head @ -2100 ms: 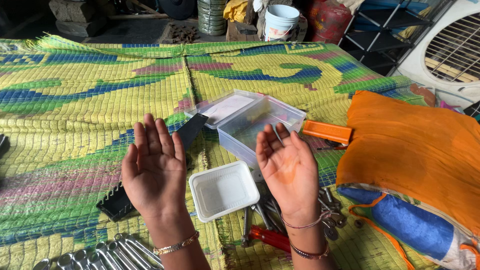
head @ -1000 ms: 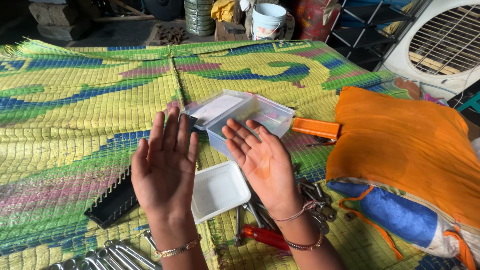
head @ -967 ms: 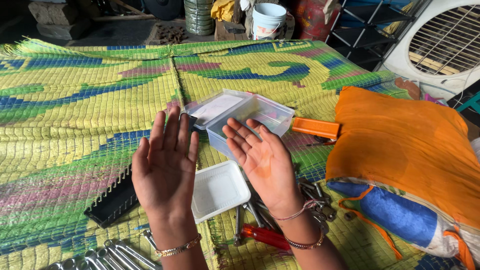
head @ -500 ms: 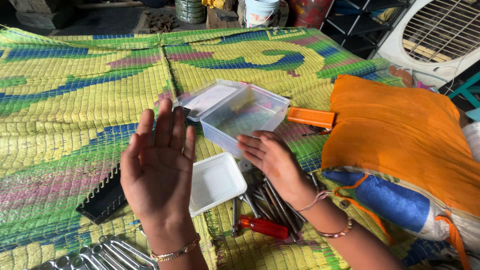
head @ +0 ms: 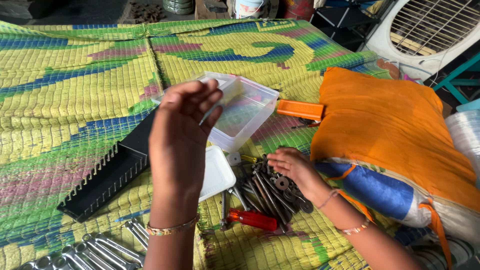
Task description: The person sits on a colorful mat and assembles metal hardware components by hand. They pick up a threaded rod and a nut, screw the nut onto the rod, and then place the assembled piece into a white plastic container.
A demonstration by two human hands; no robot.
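My left hand is raised in front of me with its back to the camera, fingers loosely curled and holding nothing. My right hand is low on the mat, fingers down on a pile of bolts and washers. A red-handled screwdriver lies just in front of that pile. A clear plastic box stands beyond my hands, and a small white tray lies partly hidden behind my left wrist.
A black slotted holder lies at the left on the yellow-green woven mat. Several spanners are at the bottom left. An orange case lies by an orange and blue cushion. A white fan grille stands behind.
Both palms were held up open side by side. My right hand has dropped onto the bolts, and my left hand has turned its back to the camera and curled.
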